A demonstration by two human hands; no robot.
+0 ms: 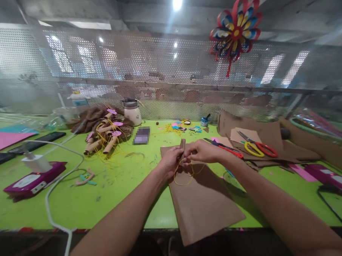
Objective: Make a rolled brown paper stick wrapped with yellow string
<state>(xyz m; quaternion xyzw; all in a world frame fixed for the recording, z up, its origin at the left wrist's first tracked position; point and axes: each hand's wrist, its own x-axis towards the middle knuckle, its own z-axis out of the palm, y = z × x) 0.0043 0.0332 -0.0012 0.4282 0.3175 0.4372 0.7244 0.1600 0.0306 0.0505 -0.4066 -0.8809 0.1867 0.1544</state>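
My left hand (174, 162) is closed around a small brown paper roll (183, 143), whose upper end sticks out above the fingers. Close beside it, my right hand (199, 152) pinches a thin yellow string (185, 184) near the roll. The string hangs in loose loops below both hands. Beneath them lies a large brown paper sheet (202, 206), its near corner reaching past the table edge. Exactly how the string passes around the roll is hidden by my fingers.
Paper rolls (107, 140) with yellow strings and pink tags are heaped at left. Scissors (255, 145) lie on brown paper (291, 147) at right. A white cable (48, 201) crosses the left side from a purple power strip (34, 181). A kettle (132, 112) stands behind.
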